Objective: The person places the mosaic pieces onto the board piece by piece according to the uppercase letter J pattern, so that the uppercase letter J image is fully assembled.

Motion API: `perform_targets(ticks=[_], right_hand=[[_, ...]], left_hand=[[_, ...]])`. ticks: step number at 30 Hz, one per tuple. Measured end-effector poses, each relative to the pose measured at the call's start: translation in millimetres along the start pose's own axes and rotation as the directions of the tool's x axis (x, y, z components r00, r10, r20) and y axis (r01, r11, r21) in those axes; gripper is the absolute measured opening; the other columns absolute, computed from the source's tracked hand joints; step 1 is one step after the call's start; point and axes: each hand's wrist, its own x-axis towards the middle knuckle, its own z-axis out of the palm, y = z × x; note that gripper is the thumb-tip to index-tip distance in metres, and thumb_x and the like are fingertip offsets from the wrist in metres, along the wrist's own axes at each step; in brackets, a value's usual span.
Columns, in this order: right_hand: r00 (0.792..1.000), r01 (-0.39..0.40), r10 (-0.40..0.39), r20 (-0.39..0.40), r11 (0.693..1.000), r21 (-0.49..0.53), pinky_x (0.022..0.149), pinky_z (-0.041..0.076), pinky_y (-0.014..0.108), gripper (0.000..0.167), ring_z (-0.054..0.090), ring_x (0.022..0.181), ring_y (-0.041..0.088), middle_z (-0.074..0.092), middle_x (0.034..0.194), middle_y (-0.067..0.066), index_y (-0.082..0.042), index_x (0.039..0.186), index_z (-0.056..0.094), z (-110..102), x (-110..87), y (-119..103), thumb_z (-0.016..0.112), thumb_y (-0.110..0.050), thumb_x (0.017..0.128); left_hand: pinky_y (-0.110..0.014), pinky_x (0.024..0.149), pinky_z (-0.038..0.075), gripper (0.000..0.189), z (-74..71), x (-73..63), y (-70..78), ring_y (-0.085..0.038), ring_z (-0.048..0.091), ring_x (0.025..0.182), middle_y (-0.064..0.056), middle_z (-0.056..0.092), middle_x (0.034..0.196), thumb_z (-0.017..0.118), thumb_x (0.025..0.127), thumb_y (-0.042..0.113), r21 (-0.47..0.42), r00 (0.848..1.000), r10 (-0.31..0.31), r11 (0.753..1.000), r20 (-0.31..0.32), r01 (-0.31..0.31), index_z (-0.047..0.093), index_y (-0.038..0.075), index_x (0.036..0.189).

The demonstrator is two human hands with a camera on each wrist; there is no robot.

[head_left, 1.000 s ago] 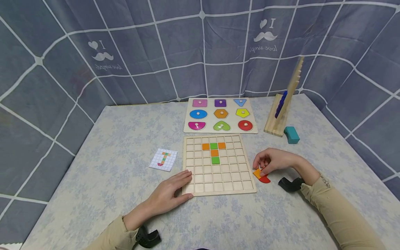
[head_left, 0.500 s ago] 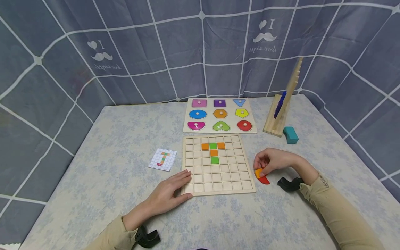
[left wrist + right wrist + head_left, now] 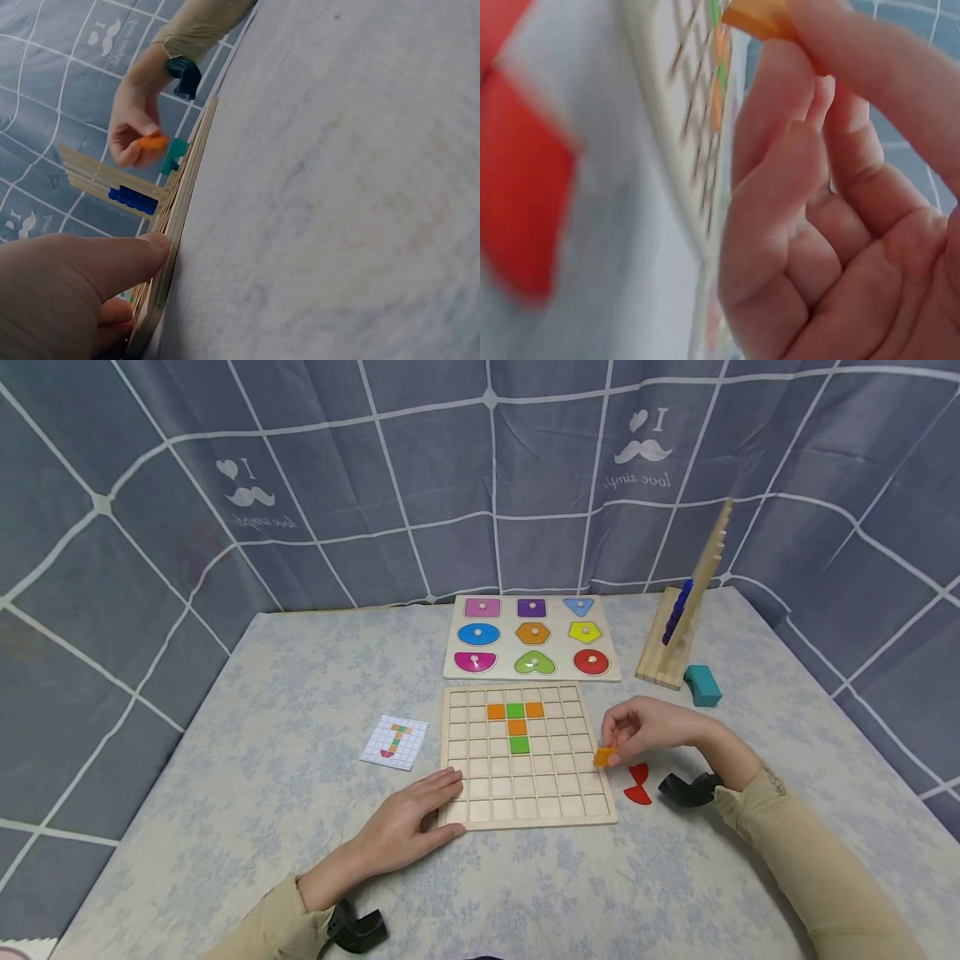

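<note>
In the head view, my right hand [image 3: 651,727] pinches an orange square tile [image 3: 603,757] between thumb and fingers, raised near the right edge of the wooden grid board [image 3: 480,806]. The same orange tile [image 3: 759,16] shows at the fingertips in the right wrist view. Two red quarter-round pieces [image 3: 637,795] lie on the table below that hand. Orange and green tiles [image 3: 517,727] form a T shape on the board. My left hand [image 3: 408,818] rests at the board's front left corner, its fingers extended; the thumb [image 3: 135,259] touches the edge in the left wrist view.
A card [image 3: 394,742] with a printed grid pattern lies left of the board. Behind it is a knobbed shape puzzle [image 3: 525,672]. At the back right stand a wooden rack [image 3: 660,668] with blue beads and a teal block [image 3: 702,686].
My right hand has picked the orange tile up off the red pieces and moved it slightly left and away from me. The red pieces are uncovered. The left hand stays put.
</note>
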Motion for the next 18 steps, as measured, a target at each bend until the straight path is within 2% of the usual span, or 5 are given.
perform_targets(ticks=[7,12,18], right_hand=[[0.999,-0.006,0.003,-0.039,0.997,-0.075,0.072,0.051,0.031,0.014,0.063,0.076,0.028,0.069,0.080,0.002,-0.005,0.091,0.067,9.4,32.2,-32.7,0.073,-0.016,0.083],[0.999,-0.013,0.009,-0.038,0.995,-0.103,0.075,0.051,0.032,0.012,0.064,0.076,0.024,0.068,0.078,0.000,-0.007,0.091,0.069,22.2,55.1,-46.8,0.072,-0.015,0.083],[0.999,0.014,-0.020,-0.046,0.991,-0.130,0.070,0.053,0.028,0.008,0.063,0.071,0.018,0.067,0.076,0.000,-0.004,0.089,0.070,34.9,73.6,-53.4,0.070,-0.010,0.083]], left_hand=[[-0.040,0.105,0.036,0.059,-0.3,0.7,0.5,-0.020,0.037,0.133,-0.007,0.045,0.142,0.062,0.089,0.039,0.000,1.000,0.001,1.000,0.003,-0.001,0.052,0.002,0.134],[-0.041,0.104,0.037,0.058,1.1,0.9,0.0,-0.021,0.039,0.132,-0.009,0.046,0.140,0.063,0.089,0.039,0.006,1.000,0.021,1.000,-0.015,-0.021,0.053,0.001,0.133],[-0.041,0.102,0.038,0.057,2.6,0.5,-0.5,-0.022,0.041,0.131,-0.009,0.048,0.139,0.063,0.089,0.038,0.019,0.999,0.034,0.999,-0.035,-0.033,0.054,0.001,0.131]])
